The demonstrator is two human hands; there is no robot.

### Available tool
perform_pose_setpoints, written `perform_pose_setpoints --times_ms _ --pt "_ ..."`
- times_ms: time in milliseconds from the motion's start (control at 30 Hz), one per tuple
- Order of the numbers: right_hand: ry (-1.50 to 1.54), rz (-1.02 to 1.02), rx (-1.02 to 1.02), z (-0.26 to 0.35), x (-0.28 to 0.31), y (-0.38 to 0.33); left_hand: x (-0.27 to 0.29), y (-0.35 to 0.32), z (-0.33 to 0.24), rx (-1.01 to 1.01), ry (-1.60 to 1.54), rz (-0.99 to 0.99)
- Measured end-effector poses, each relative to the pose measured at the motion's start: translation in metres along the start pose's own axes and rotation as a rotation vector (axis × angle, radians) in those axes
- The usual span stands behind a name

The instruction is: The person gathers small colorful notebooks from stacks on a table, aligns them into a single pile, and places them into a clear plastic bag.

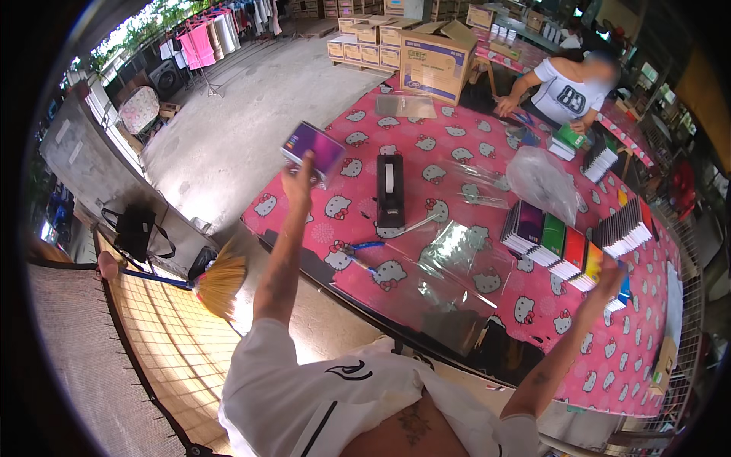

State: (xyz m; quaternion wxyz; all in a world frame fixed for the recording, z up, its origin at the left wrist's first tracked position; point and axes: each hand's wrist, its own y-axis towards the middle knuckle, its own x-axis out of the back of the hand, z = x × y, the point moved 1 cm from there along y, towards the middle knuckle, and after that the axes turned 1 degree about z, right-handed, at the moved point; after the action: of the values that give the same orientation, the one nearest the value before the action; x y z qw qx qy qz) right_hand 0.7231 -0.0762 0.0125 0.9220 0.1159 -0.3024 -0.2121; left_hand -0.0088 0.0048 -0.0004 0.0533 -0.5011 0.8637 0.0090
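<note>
My left hand (299,183) is raised over the table's left edge. It grips a small stack of purple-covered notebooks (315,148), thumb on the top cover. On the right, my right hand (609,279) is at a row of notebook stacks, against the yellow notebooks (593,263) and blue notebooks (623,288); its fingers are blurred and partly hidden. Purple notebooks (527,221), green notebooks (551,238) and red notebooks (573,250) stand in the same row. Between my hands lie a black tape dispenser (391,192), blue-handled scissors (364,246) and clear plastic sheets (459,251).
A pink patterned cloth (335,206) covers the table. Across it a co-worker (567,95) handles green notebooks (569,137). More notebooks (623,228) and a crumpled plastic bag (542,177) lie on the right. A large carton (435,65) stands at the far edge; a broom (221,282) leans at left.
</note>
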Motion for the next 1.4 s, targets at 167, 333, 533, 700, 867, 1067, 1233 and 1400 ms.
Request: perform_pose_setpoints --times_ms 167,333,533,700,867,1067,1233,1400 --pt "-0.118 0.204 0.207 0.022 -0.123 -0.099 -0.014 0.092 -0.034 0.071 -0.081 0.020" --pt "-0.006 0.270 0.036 0.019 -0.103 -0.144 -0.030 0.106 0.021 0.078 0.335 -0.128" --pt "0.153 0.010 -0.182 -0.060 -0.060 -0.168 0.008 0.159 -0.001 -0.275 0.103 0.106" --pt "-0.011 -0.032 -0.302 -0.077 -0.037 -0.181 0.017 0.161 0.007 0.168 0.025 0.630" --pt "-0.009 -0.082 -0.332 -0.076 -0.044 -0.187 0.024 0.154 0.017 0.170 0.030 0.646" --pt "-0.241 -0.094 -0.197 -0.060 -0.084 -0.177 0.023 0.161 0.019 0.124 0.065 0.594" --pt "-0.273 0.298 0.059 0.017 -0.159 -0.150 0.058 0.145 0.011 -0.449 -0.030 0.017" --pt "-0.614 0.650 0.073 0.035 -0.182 -0.160 -0.034 -0.149 0.061 -0.782 0.319 0.508"
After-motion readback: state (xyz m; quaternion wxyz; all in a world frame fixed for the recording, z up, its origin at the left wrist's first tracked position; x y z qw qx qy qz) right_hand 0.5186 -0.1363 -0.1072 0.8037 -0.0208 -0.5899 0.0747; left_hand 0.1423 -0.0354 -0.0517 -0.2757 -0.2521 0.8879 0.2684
